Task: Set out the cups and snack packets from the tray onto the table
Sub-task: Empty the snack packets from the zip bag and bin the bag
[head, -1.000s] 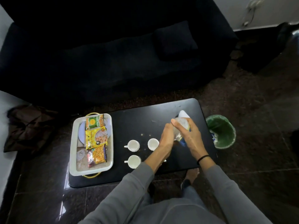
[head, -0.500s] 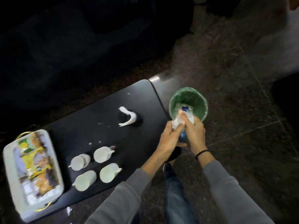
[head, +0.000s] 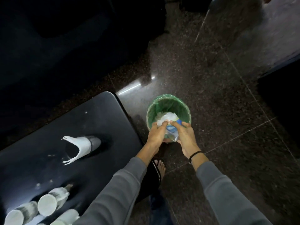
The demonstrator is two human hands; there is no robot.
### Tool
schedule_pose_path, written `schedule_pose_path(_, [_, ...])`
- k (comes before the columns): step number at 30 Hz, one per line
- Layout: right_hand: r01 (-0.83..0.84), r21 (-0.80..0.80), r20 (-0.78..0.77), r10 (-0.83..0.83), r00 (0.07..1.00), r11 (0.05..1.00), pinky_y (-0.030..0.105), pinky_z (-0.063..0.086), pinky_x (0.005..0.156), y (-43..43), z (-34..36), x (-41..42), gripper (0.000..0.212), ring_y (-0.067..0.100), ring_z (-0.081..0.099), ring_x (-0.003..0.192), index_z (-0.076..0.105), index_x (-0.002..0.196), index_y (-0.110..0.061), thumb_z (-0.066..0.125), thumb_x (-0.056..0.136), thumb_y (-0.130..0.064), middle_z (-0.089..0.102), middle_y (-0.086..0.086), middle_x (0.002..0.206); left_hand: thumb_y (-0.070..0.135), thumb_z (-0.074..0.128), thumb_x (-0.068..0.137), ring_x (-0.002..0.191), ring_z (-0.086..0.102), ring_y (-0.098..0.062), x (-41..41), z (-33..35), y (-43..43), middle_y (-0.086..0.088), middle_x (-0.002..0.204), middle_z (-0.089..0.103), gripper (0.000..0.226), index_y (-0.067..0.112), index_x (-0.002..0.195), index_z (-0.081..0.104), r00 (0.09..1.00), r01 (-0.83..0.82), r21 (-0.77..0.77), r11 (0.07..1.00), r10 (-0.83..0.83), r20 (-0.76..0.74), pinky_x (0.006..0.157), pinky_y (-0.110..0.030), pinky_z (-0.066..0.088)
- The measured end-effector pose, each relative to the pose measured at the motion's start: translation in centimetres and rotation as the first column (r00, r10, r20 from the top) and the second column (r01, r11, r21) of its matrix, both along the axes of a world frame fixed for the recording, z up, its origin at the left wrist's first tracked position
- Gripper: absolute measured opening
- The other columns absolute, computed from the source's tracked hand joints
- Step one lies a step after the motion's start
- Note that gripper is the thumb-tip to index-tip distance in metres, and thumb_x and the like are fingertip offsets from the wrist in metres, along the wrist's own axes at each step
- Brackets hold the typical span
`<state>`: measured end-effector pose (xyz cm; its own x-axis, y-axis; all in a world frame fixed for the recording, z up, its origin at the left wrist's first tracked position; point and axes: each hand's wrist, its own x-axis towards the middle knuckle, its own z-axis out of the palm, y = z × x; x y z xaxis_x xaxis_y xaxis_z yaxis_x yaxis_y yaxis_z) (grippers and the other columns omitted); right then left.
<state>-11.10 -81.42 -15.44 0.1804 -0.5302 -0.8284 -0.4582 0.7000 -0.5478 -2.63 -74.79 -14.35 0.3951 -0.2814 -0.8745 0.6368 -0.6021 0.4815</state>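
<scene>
Fingers [head: 162, 126] of left hand [head: 156, 135] and right hand [head: 185, 137] pinch blue-labelled wrapper [head: 171, 133] above bin [head: 167, 102]; writing illegible

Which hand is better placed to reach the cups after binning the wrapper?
Left, probably. The left hand grips the wrapper over the bin, nearer the table and its cups; the right hand grips it on the far side.

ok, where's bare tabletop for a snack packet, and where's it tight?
Bare: the table end between the white object and the corner by the green bin; also the crumb-speckled strip between that object and the cups. Crowded: the cup cluster at near left, and the bin mouth, where left hand and right hand grip a plastic wrapper.
</scene>
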Motion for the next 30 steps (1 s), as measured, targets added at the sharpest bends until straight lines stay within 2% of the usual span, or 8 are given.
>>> schedule_pose_path(2, [-0.043,-0.013,-0.075,0.042,0.996,0.999,0.055,0.054,0.098,-1.2,-1.5,0.5,0.069,0.034,0.066,0.11,0.056,0.129,-0.02,0.075,0.073,-0.055,0.067,0.011,0.122,0.045,0.054,0.099,0.114,0.066,-0.033,0.9,-1.3,-0.9,-0.014,0.137,0.059,0.057,0.013,0.145,0.043,0.999,0.034,0.023,0.999,-0.034,-0.022,0.088,-0.05,0.061])
schedule_pose_path(5, [-0.079,-0.003,-0.152,0.078,0.985,0.997,0.054,0.054,0.098,-2.6,-3.4,0.8,0.055,0.03,0.061,0.109,0.056,0.126,-0.016,0.067,0.087,-0.055,0.062,0.01,0.123,0.04,0.052,0.101,0.125,0.058,-0.032,2.0,-3.1,-1.5,-0.013,0.146,0.052,0.058,0.013,0.151,0.038,0.999,0.044,0.047,0.998,-0.043,-0.007,0.099,-0.049,0.055])
schedule_pose_path(10, [-0.099,-0.025,-0.218,0.091,0.972,0.995,0.052,0.05,0.104,-3.1,-4.8,0.6,0.049,0.03,0.059,0.114,0.06,0.125,-0.015,0.064,0.093,-0.051,0.059,0.008,0.122,0.023,0.057,0.101,0.112,0.058,-0.025,2.8,-5.1,-0.9,-0.014,0.139,0.055,0.039,0.009,0.137,0.054,0.997,0.064,0.088,0.994,-0.068,0.046,0.094,-0.043,0.058])
schedule_pose_path(14, [-0.086,-0.03,-0.209,0.078,0.975,0.996,0.046,0.058,0.096,-2.7,-5.2,0.5,0.04,0.016,0.057,0.087,0.061,0.118,-0.01,0.066,0.095,-0.043,0.056,0.003,0.113,0.022,0.06,0.099,0.118,0.06,-0.026,2.8,-5.5,-0.3,-0.014,0.135,0.06,0.033,0.007,0.129,0.063,0.995,0.089,0.109,0.99,-0.094,0.036,0.097,-0.046,0.057])
schedule_pose_path(18, [-0.108,-0.061,-0.181,0.096,0.979,0.992,0.04,0.06,0.092,-1.8,-4.4,0.9,0.03,0.019,0.062,0.1,0.064,0.113,-0.005,0.067,0.097,-0.03,0.061,0.007,0.116,0.02,0.062,0.098,0.108,0.059,-0.02,2.5,-5.0,0.3,-0.012,0.125,0.064,0.015,0.015,0.112,0.065,0.994,0.092,0.087,0.992,-0.097,0.054,0.096,-0.045,0.058])
schedule_pose_path(22, [-0.164,-0.08,-0.121,0.153,0.981,0.983,0.041,0.06,0.092,-0.5,-2.0,1.9,0.013,0.02,0.068,0.094,0.067,0.09,-0.015,0.066,0.097,-0.025,0.071,0.011,0.107,0.019,0.062,0.098,0.104,0.061,-0.018,2.6,-2.8,1.2,-0.01,0.115,0.065,0.013,0.015,0.109,0.066,0.993,0.082,0.052,0.995,-0.086,0.081,0.094,-0.043,0.059])
schedule_pose_path(26, [-0.231,-0.129,-0.084,0.221,0.972,0.964,0.037,0.061,0.08,1.6,1.8,3.0,0.013,0.024,0.073,0.096,0.069,0.099,-0.01,0.064,0.098,-0.023,0.075,0.013,0.105,0.02,0.064,0.095,0.111,0.067,-0.022,2.8,0.9,3.3,-0.011,0.119,0.071,0.023,0.013,0.116,0.069,0.981,0.132,0.026,0.991,-0.135,0.142,0.093,-0.043,0.059])
schedule_pose_path(30, [-0.312,-0.232,-0.023,0.316,0.949,0.921,0.019,0.053,0.054,5.4,7.5,4.0,0.005,0.008,0.073,0.067,0.069,0.093,-0.014,0.067,0.095,-0.017,0.076,0.01,0.09,0.023,0.067,0.093,0.097,0.071,-0.014,3.3,6.7,7.5,-0.004,0.108,0.073,0.016,0.02,0.109,0.064,0.981,0.084,-0.052,0.995,-0.073,0.182,0.07,-0.029,0.06])
